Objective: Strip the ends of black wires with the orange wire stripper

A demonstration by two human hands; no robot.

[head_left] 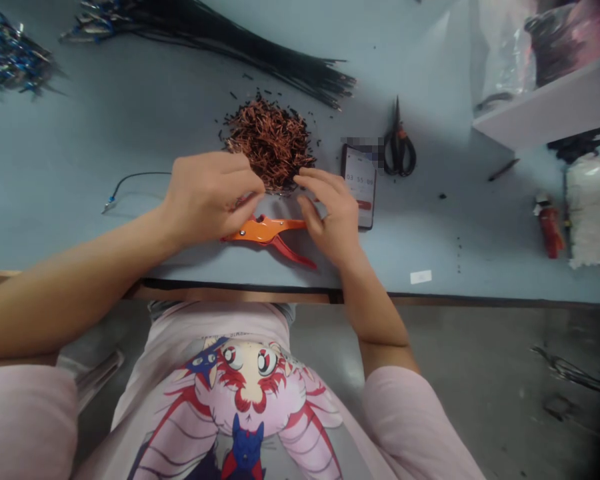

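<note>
My left hand is closed in a pinch above the table, and a black wire with a blue and metal terminal at its far end runs out from behind it to the left. The fingertips hide the wire's other end. To the right, my right hand has its thumb and fingers bent but apart, with no held thing that I can make out. Between and below the hands lies an orange and red wire stripper. Just beyond the fingers is a heap of copper strand offcuts and black insulation bits.
A bundle of black wires lies at the back, with a pile of blue terminals at far left. A phone and black-handled scissors lie right of the heap. Farther right are a pen, a red lighter-like object and a shelf.
</note>
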